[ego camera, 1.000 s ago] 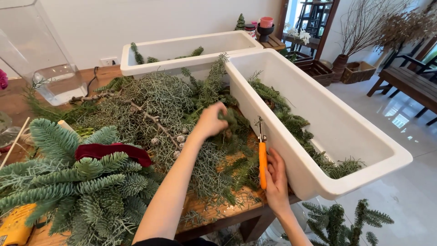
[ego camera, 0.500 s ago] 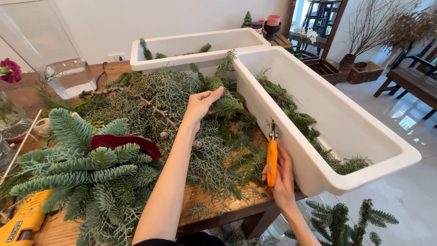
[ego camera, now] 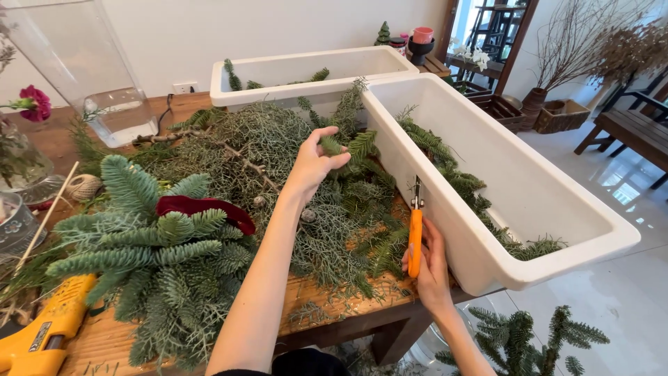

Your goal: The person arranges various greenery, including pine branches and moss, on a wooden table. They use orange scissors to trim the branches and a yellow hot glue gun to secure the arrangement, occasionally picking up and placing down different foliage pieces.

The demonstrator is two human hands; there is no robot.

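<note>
White walls and pale tiled floor frame a brown wooden table (ego camera: 104, 341) that fills the lower left of the frame, heaped with a pile of green conifer cuttings (ego camera: 278, 181). Two long white plastic planter troughs stand on it: one (ego camera: 313, 69) along the top centre, the other (ego camera: 508, 188) running diagonally to the right, its far end overhanging the table edge above open floor. A tall clear glass vase (ego camera: 76, 63) stands upper left, and a yellow glue gun (ego camera: 42, 338) lies at the lower left corner. The left hand (ego camera: 313, 163), at centre, pinches a small green sprig (ego camera: 332, 146) atop the pile. The right hand (ego camera: 431, 268), lower right and just beside the diagonal trough's wall, grips orange-handled pruning shears (ego camera: 415, 233), blades pointing up.
</note>
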